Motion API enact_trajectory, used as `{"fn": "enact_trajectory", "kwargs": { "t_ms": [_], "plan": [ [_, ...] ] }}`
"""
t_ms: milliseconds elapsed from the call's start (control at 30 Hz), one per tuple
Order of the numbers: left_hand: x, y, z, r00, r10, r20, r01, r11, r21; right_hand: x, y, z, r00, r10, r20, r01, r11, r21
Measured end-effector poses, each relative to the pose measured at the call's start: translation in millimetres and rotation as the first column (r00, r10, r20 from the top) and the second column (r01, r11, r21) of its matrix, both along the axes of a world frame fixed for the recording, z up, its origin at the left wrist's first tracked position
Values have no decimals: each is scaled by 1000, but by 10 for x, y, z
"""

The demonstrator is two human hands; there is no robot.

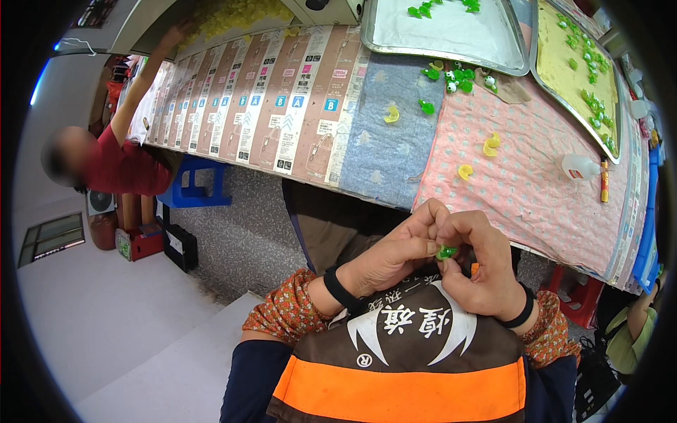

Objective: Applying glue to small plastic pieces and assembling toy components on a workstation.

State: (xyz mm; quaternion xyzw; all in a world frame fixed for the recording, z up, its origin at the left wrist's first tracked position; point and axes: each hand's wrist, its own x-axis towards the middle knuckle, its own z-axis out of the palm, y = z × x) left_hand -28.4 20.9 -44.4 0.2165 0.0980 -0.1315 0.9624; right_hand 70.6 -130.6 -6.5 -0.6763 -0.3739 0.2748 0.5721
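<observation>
1. Long and narrow, the worktable (536,204) runs across the top of the view, covered with a pink dotted cloth, a blue patterned cloth (384,151) and flattened printed cardboard sheets (268,99).
2. Both hands meet just below the table edge, above the person's lap and orange-banded apron (402,388).
3. The left hand (391,257) is curled nearly closed, thumb and forefinger pinching one side of a small bright-green plastic piece (445,252).
4. The right hand (479,271) is likewise folded in tight, its fingertips pressing the same green piece from the other side, so the piece sits gripped between the two hands and is mostly hidden by them.
5. Judging by its size and glossy look, the green piece is very light, stiff and somewhat slippery; a fingertip pinch on its outer edges seems the right hold, since a wider grasp would cover it altogether.
6. Similar green pieces lie in a loose cluster (455,76) on the cloth near a shallow metal tray (451,39), and more are scattered in a second tray with a yellow lining (564,67).
7. Small yellow plastic pieces (491,146) lie apart on the cloths, and a small clear squeeze bottle (580,166) lies beside a thin orange tube (604,181).
8. At the far left another person in a red top (116,166) reaches up to the table.
</observation>
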Motion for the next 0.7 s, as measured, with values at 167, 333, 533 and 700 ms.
{"fn": "enact_trajectory", "kwargs": {
  "t_ms": [167, 333, 533, 700],
  "plan": [
    [9, -8, 16, 1000, 6, -29, -5, 1000, 22, -13, 0, 13, 1000, -9, -20, 9, 1000, 10],
    [-28, -12, -81, 999, 35, -8, -35, 999, 26, -53, 25, 2, 999, 10, 35, -11, 999, 34],
    [-52, -80, -71, 996, 87, -10, -82, 969, 231, -1, -11, 50, 994, -45, -96, 38, 997, -74],
    [-67, -69, 52, 987, 143, 76, -162, 849, 504, 1, -4, 45, 926, -158, -343, 130, 986, -101]
  ]
}}
